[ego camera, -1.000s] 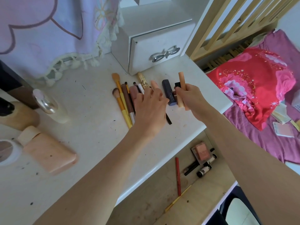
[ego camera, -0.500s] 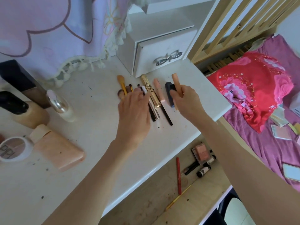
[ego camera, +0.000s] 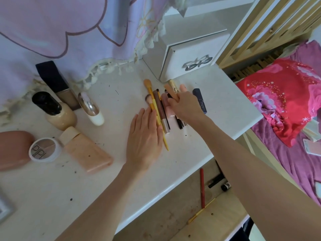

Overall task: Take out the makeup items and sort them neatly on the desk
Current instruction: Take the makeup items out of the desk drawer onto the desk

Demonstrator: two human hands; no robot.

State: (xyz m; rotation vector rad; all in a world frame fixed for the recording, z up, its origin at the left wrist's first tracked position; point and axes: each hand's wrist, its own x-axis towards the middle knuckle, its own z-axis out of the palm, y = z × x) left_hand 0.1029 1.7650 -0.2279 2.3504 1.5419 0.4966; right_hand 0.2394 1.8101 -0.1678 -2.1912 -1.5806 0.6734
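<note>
Both hands dropped flat: L grip (ego camera: 145,136) beside brushes (ego camera: 157,108), R grip (ego camera: 185,106) atop.

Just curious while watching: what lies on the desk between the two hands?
In the head view, between the left hand and right hand lie a yellow brush, a brown stick and a pink tube.

brushes (ego camera: 157,108) on desk (ego camera: 112,180) before drawer box (ego camera: 189,54), bottles (ego camera: 60,113) left
</note>
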